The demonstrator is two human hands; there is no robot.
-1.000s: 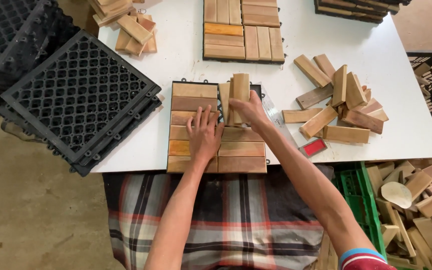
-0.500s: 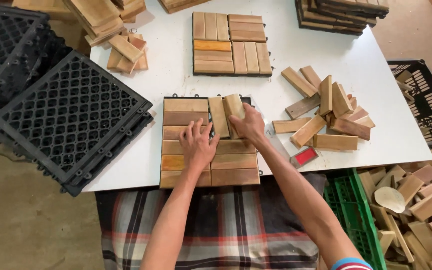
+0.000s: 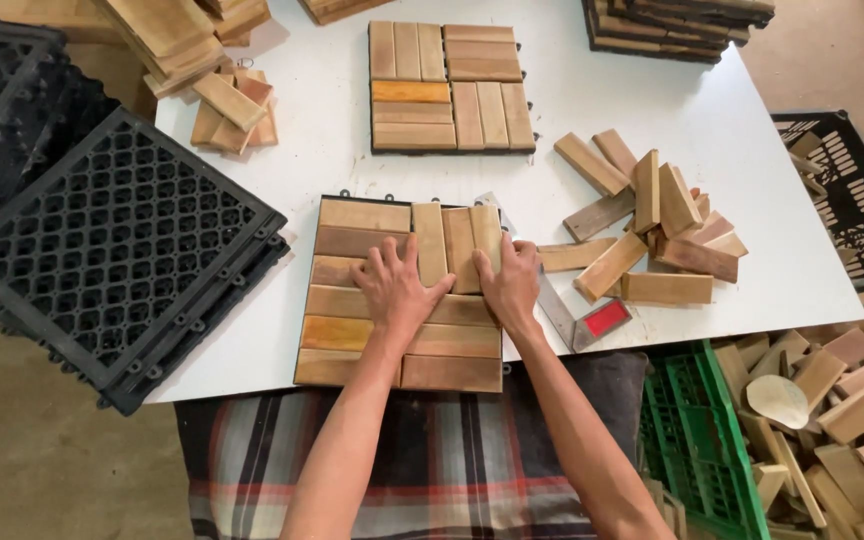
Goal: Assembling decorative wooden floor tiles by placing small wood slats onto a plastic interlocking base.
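Wooden slat tile (image 3: pixel 402 300) lies on the white desk (image 3: pixel 732 130) at its near edge, both hands flat on it. Left hand (image 3: pixel 397 288) spreads open fingers over the horizontal slats; right hand (image 3: pixel 510 282) presses open fingers on three upright slats (image 3: pixel 457 240). Loose slats (image 3: pixel 647 225) lie to the right, black plastic grids (image 3: pixel 102 250) to the left.
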